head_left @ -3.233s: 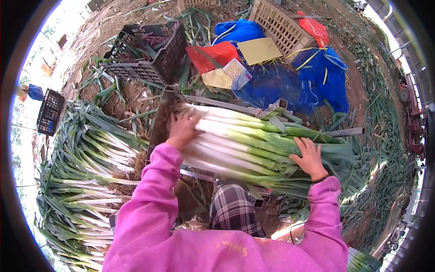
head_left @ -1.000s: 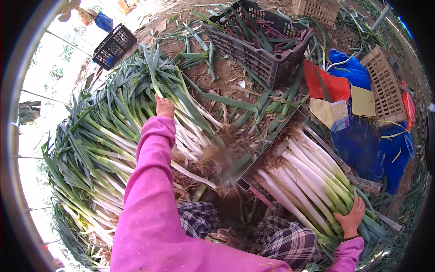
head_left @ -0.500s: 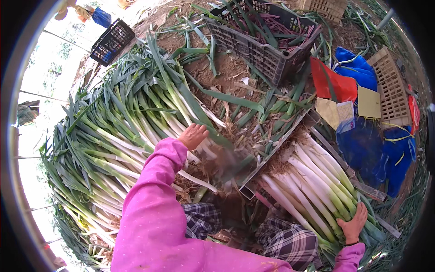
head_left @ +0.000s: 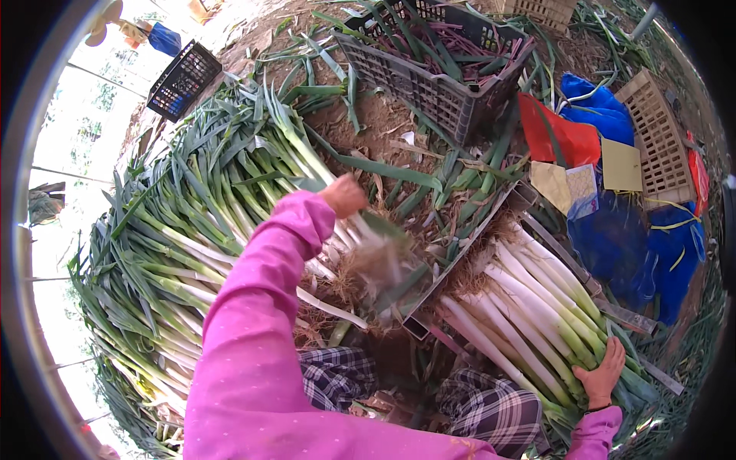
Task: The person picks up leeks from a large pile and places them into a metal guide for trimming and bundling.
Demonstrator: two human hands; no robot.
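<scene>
My left hand [head_left: 345, 196] is closed and a little blurred above the root ends of the leek pile. A green leek leaf [head_left: 386, 228] shows on either side of the fist and seems to pass through it. Beneath lie many leeks [head_left: 192, 245], their white stems pointing toward me. On the right, a bundle of leeks [head_left: 529, 299] rests in a metal frame [head_left: 468, 249], roots at the far end. My right hand [head_left: 603, 374] lies on the bundle's green part, thumb apart and fingers stretched out.
A black crate [head_left: 437, 84] of leaves and reddish stalks stands ahead, a smaller black crate [head_left: 184, 80] far left. At right are a red sheet [head_left: 558, 134], blue plastic [head_left: 613, 245], cardboard [head_left: 622, 165] and a beige crate [head_left: 656, 134]. Loose leaves and roots litter the soil.
My left hand has moved a little away and to the right, its fingers closing from lying over the leaf to a fist. My right hand stays on the bundle.
</scene>
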